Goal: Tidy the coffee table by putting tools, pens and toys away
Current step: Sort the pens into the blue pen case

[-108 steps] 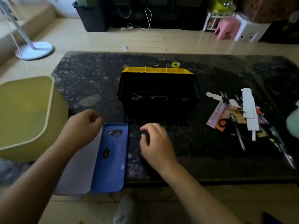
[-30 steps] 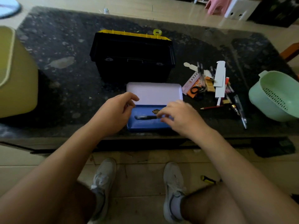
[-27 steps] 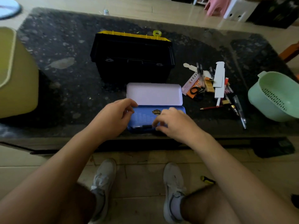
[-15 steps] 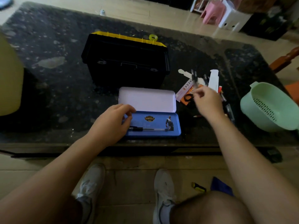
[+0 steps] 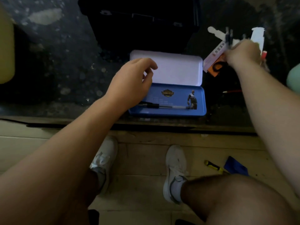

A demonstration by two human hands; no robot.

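Speckled stone table (image 5: 65, 62), rectangular blue tin case (image 5: 180, 95) open, slim pen (image 5: 164, 106) inside

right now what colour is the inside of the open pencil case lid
The lid is plain white inside, unlike the blue tray; head view shows it best.

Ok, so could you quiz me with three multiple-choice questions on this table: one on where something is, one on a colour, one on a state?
1. Where does the black-and-clear pen lie?
A) in the blue metal pencil case
B) on the floor
C) in a mug

2. What colour is the inside of the case's lid?
A) red
B) white
C) green

3. The pencil case is:
A) shut
B) upside down
C) open

Answers:
1 A, the pen lies along the case's near edge.
2 B, the lid's inner face shows white.
3 C, the lid is swung back and the inside is exposed.
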